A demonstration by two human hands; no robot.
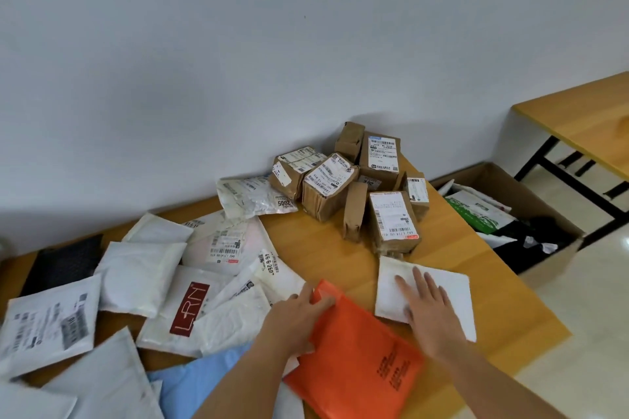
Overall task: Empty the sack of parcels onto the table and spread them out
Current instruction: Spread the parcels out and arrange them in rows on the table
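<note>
The left hand (295, 313) pinches the orange mailer (354, 357), lower centre, long axis running upper left to lower right; the right hand (429, 308) lies flat on a white, probably padded, mailer (442, 286). Wooden tabletop (326, 248), white wall (272, 44).

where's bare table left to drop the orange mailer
Bare wood shows in the middle of the table, between the brown boxes and the orange mailer, and along the right edge beyond the white mailer under the right hand. The left side is crowded with overlapping white mailers.
</note>
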